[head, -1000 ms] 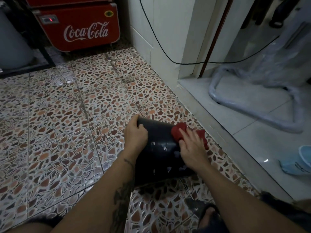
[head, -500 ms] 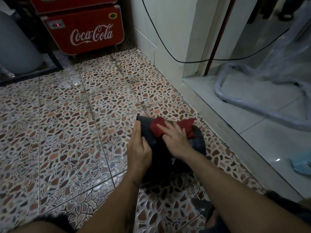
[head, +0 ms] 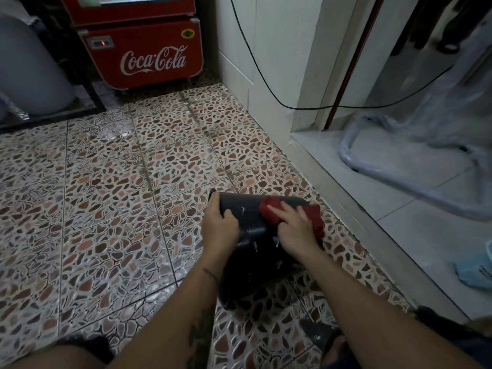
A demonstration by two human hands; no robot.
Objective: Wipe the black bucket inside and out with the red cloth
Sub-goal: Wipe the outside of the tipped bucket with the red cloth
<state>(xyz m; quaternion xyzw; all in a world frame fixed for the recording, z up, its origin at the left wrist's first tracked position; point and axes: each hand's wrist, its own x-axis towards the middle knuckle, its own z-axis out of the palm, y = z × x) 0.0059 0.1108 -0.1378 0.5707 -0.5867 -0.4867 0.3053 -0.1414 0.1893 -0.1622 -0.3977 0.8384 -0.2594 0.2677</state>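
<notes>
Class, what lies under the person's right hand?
Under the right hand lies the red cloth, pressed against the black bucket's outer wall. The cloth's middle, beneath the palm, is covered.

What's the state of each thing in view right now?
black bucket, on its side on the tiled floor
red cloth, bunched, pressed on the bucket's outer wall
left hand, grips the bucket's far end
right hand, fingers straight, pressing the cloth
Coca-Cola cooler, display lit red
black cable, hanging slack along the wall
</notes>
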